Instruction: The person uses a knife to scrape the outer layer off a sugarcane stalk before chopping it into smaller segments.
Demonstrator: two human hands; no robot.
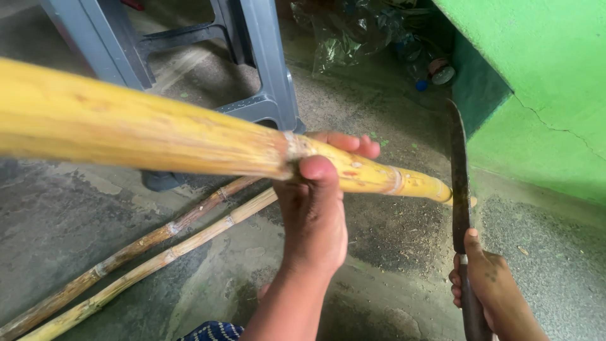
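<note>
My left hand (314, 208) is wrapped around a thick yellow cane stalk (158, 132) and holds it level above the floor, thumb on top near a joint. The stalk's cut end (442, 191) points right. My right hand (486, 290) grips the handle of a long dark knife (459, 170). The blade stands upright, and its edge meets the stalk's tip.
Two thinner cane stalks (145, 252) lie on the concrete floor (391, 240) at lower left. A grey plastic stool (265, 69) stands behind the stalk. A green wall (543, 76) rises at right, with clear plastic bags and bottles (372, 31) beside it.
</note>
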